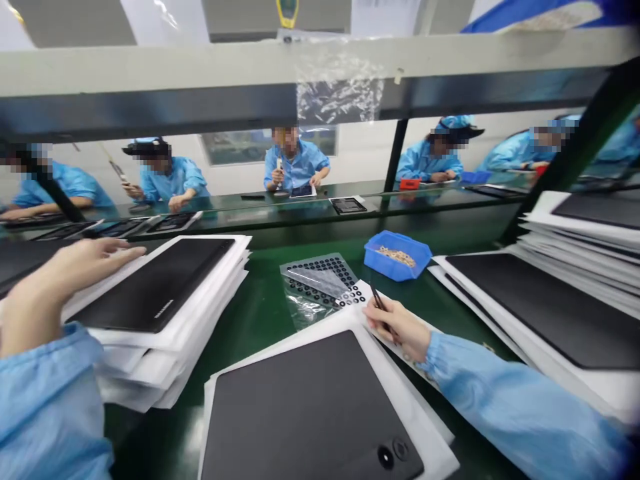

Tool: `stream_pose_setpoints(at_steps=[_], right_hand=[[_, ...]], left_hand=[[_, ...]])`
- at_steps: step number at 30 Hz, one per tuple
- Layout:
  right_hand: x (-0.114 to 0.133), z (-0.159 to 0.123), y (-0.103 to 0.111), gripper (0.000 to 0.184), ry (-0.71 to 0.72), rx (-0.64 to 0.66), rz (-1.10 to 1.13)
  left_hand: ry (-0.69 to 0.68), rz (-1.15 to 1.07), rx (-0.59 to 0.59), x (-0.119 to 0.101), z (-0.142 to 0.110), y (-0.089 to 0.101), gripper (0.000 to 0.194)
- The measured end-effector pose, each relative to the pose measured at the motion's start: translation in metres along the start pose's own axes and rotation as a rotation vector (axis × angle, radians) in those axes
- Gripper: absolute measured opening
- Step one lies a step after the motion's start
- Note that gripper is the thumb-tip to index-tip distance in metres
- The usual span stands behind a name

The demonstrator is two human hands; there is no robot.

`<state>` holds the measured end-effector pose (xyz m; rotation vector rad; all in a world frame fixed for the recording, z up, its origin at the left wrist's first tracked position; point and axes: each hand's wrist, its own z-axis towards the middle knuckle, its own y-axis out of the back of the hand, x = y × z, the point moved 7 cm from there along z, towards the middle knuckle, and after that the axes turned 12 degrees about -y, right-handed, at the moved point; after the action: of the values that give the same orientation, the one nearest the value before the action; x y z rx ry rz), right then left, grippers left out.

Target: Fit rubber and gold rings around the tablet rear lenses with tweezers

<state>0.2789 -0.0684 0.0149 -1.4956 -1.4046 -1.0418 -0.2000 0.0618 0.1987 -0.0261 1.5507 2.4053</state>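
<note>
Nearest, a dark grey tablet lies on white wrap. The right hand pinches slim black tweezers narrowly, their tips pointing up-left toward a clear plastic sheet of round black stickers. The left hand lies open on a stacked black tablet. Beyond sits a blue plastic bin.

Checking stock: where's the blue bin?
In the head view, the blue bin sits on the green bench top, ahead of the right hand, just right of the bagged sheet of black rings.
</note>
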Motion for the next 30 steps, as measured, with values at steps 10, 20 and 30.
stream_pose_setpoints(at_steps=[10, 20, 30], right_hand=[[-0.009, 0.009, 0.012, 0.023, -0.049, -0.163, -0.157], [0.003, 0.028, 0.037, 0.027, -0.002, -0.284, -0.157], [0.002, 0.023, 0.032, 0.028, -0.029, -0.239, -0.097]], left_hand=[[-0.91, -0.259, 0.495, -0.27, -0.078, -0.12, 0.041], [-0.86, -0.153, 0.611, -0.249, -0.086, -0.193, 0.051], [-0.83, -0.075, 0.552, -0.243, -0.075, -0.182, 0.04]])
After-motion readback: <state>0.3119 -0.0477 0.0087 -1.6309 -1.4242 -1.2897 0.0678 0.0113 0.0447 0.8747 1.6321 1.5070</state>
